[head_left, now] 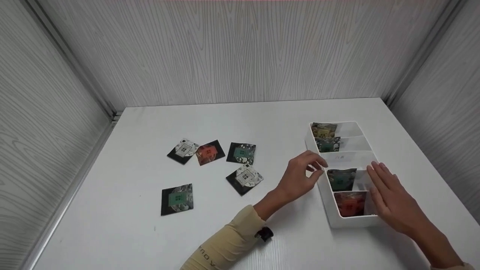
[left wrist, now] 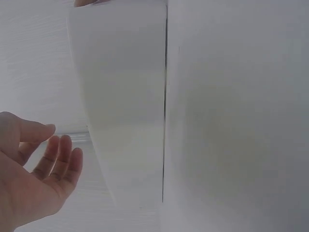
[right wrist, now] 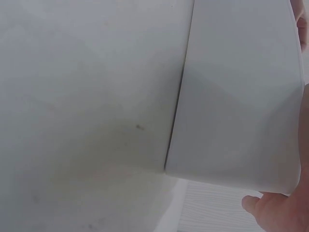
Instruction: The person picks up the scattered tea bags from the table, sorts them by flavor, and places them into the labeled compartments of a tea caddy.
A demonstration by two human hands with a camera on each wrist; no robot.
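A white divided box [head_left: 337,222] stands on the right of the table. My left hand [head_left: 302,174] is at its left rim, thumb and fingers bent with nothing between them. In the left wrist view, the fingertips of the left hand [left wrist: 41,169] are apart from the thumb. My right hand [head_left: 393,200] lies along the right rim with its fingers straight. Square sachets stand in the box: a yellow one [head_left: 324,130] at the far end, a dark green one [head_left: 328,144] before it, another green one [head_left: 342,180] nearer, and a red one [head_left: 350,204] in the nearest compartment.
Left of the box, several flat sachets lie on the white table [head_left: 112,210]: two white-and-black [head_left: 183,150], a red one [head_left: 210,152] between, a green one [head_left: 241,153], and another green one [head_left: 177,199] nearer. Grey wood-grain panels [head_left: 240,52] enclose the table.
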